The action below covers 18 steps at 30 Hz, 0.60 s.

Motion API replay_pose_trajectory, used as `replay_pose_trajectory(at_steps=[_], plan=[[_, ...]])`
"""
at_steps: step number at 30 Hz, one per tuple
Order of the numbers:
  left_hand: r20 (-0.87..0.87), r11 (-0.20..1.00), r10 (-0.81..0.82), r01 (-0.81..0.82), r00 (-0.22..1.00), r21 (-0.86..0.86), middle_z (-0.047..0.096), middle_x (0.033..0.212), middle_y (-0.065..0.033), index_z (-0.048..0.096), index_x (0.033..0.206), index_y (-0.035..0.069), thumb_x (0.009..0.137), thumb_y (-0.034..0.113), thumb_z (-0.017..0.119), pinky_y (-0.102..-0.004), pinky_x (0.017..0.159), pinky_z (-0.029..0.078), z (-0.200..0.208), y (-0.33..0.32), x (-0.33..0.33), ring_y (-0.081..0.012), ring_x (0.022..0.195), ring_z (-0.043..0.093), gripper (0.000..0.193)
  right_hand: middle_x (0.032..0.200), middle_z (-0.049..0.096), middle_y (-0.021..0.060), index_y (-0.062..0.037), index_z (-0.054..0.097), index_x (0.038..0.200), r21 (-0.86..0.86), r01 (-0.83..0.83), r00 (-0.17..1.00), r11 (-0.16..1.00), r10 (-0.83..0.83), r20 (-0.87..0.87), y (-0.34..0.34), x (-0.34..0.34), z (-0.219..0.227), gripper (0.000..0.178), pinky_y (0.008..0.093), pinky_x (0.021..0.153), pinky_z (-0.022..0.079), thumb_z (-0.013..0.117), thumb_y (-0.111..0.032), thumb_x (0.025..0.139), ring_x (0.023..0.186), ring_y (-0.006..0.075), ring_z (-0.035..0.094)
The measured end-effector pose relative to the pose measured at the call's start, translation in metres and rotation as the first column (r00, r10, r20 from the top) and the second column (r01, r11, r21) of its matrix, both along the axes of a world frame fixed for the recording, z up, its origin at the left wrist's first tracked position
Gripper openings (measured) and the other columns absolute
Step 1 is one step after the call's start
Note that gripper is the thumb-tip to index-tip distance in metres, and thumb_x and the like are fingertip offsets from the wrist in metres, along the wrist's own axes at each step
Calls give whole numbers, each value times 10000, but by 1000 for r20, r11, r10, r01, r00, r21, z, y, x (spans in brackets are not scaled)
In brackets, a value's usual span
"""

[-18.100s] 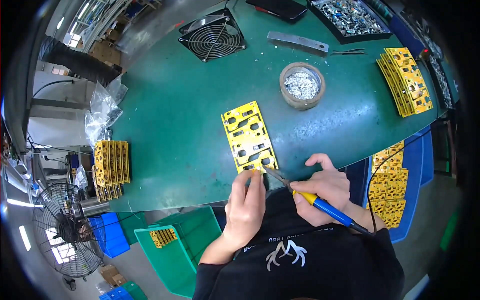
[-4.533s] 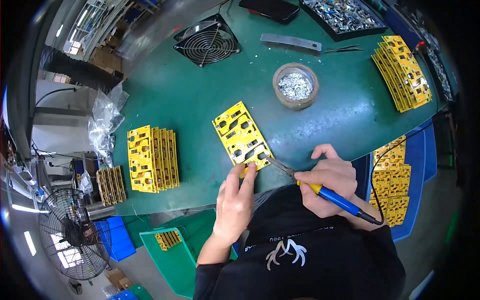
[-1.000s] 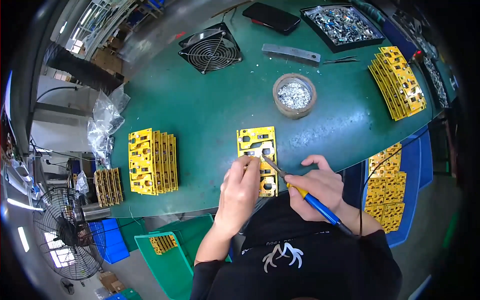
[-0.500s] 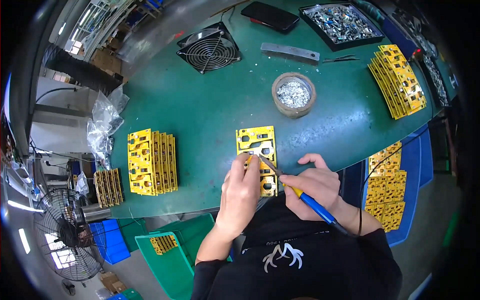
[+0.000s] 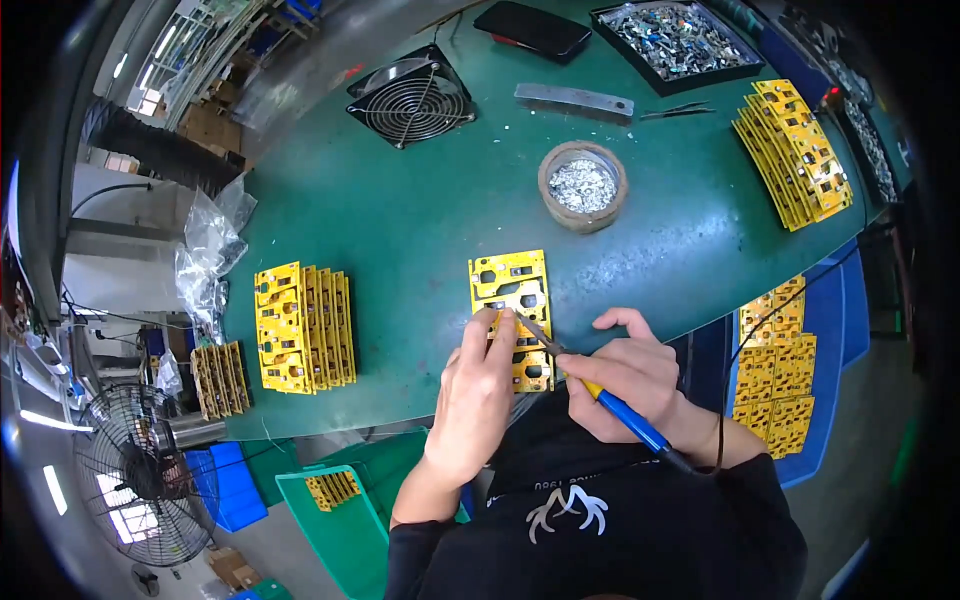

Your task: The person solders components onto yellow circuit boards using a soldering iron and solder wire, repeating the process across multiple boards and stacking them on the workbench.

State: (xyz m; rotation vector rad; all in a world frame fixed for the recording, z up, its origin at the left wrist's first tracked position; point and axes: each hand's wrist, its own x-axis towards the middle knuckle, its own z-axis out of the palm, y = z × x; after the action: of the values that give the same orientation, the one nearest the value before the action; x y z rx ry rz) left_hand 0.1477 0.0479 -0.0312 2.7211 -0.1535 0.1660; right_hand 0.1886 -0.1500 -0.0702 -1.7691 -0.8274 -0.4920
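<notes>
A yellow circuit board (image 5: 508, 268) with dark cutouts and small parts lies flat on the green worktable in front of me. My left hand (image 5: 476, 385) covers its left middle, fingertips pressed together on the board; anything small between them is hidden. My right hand (image 5: 630, 385) grips a soldering iron (image 5: 632, 415) with a blue and yellow handle like a pen. The iron's tip points down at the board's middle, right beside my left fingertips. Its black cable runs from the handle up to the right.
A round pot of silvery scraps (image 5: 583, 186) stands beyond the board. Stacked yellow boards stand at left (image 5: 283, 330) and far right (image 5: 800, 150). Farther back are a black fan (image 5: 412, 100), a metal bar (image 5: 573, 99), tweezers (image 5: 675, 111), a phone (image 5: 533, 30) and a parts tray (image 5: 665, 85).
The whole view has shifted slightly. Both hands, the soldering iron and the board keep nearly the same places relative to each other.
</notes>
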Motion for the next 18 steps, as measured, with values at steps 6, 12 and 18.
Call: replay_pose_trajectory(at_steps=[6, 12, 18], plan=[[-51, 1000, -30, 29, 998, -11, 552, 1374, -244, 553, 1422, -63, 799, -144, 645, -497, 829, 601, -3, -1, -3, -457, 953, 690, 635, 708, 673, 43, -20, 778, 987, 10, 28, 1000, 1000, -28, -2, -8, 5, 3, 315, 454, 847, 584, 785, 33, 676, 587, 191, 644], [47, 998, 49, -50, 998, 27, 571, 1326, -279, 557, 1384, -102, 819, -135, 634, -502, 818, 610, -11, -1, 11, -468, 960, 698, 571, 720, 705, 57, -5, 781, 967, 38, 63, 998, 997, -63, 0, -11, 9, 4, 287, 454, 844, 587, 773, 33, 683, 581, 200, 653], [257, 990, 126, -137, 958, 24, 645, 1187, -215, 660, 1233, -56, 943, -38, 681, -451, 679, 616, -22, 6, 38, -392, 865, 729, 290, 733, 716, 65, -13, 785, 970, 80, 50, 998, 996, -48, -27, -9, 8, 5, 292, 455, 847, 585, 767, 41, 684, 578, 197, 652]])
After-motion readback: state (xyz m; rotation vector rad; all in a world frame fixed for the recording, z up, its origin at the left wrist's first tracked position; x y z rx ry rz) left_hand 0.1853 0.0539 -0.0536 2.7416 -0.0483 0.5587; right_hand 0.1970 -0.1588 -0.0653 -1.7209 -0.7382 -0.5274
